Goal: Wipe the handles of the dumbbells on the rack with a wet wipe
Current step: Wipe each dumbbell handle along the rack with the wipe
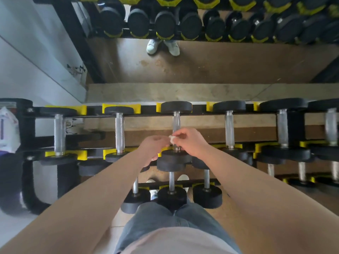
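Bare forearms (88, 195) stretch over jeans (165, 217) to the centre dumbbell (176, 107) on the rack (93, 108), both hands meeting at the near end of its handle (176, 121). Right hand (190, 142) has fingers curled, pinching a crumpled white wet wipe (172, 138); left hand (156, 147) curls just left of that handle, fingertips at the wipe, can't tell if it grips. Prob. the wiping step on this 1; next: wrap the wipe round the textured steel bar & slide toward its far matte-black round head.
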`<state>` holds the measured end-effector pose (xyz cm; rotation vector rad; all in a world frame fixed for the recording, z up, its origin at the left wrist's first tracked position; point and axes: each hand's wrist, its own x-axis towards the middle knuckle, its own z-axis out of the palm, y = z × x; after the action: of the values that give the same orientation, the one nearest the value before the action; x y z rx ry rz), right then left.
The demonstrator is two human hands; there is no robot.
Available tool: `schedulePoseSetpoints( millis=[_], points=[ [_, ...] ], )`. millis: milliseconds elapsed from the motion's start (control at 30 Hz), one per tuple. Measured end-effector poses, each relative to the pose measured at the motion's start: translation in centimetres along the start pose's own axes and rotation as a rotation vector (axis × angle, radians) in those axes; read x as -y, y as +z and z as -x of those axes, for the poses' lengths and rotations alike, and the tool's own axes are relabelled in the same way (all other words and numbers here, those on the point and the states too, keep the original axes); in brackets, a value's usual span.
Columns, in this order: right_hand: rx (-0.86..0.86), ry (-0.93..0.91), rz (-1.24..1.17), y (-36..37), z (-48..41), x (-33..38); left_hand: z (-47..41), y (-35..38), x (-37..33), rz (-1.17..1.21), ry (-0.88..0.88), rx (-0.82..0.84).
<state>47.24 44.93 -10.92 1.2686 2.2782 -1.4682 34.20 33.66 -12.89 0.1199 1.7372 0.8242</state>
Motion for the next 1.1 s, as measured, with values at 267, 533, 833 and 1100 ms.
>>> schedulePoseSetpoints(
  millis=[267, 533, 833, 1100],
  points=[
    [-0.114, 0.116, -0.064, 0.9, 0.9, 1.4, -1.2, 0.1, -1.9, 0.014, 0.072, -0.025],
    [-0.170, 0.231, -0.131, 0.0, 1.0, 0.3, -5.1, 0.8, -5.1, 0.186, 0.174, -0.127],
    [-0.128, 0.315, -0.138, -0.6, 0.3, -0.3, -3.8, 0.8, -1.6, -0.122, 0.200, 0.037],
    [-0.125, 0.349, -0.140, 0.0, -0.1, -0.6, -3.9, 1.0, -1.9, -0.084, 0.201, 0.016]
  ],
)
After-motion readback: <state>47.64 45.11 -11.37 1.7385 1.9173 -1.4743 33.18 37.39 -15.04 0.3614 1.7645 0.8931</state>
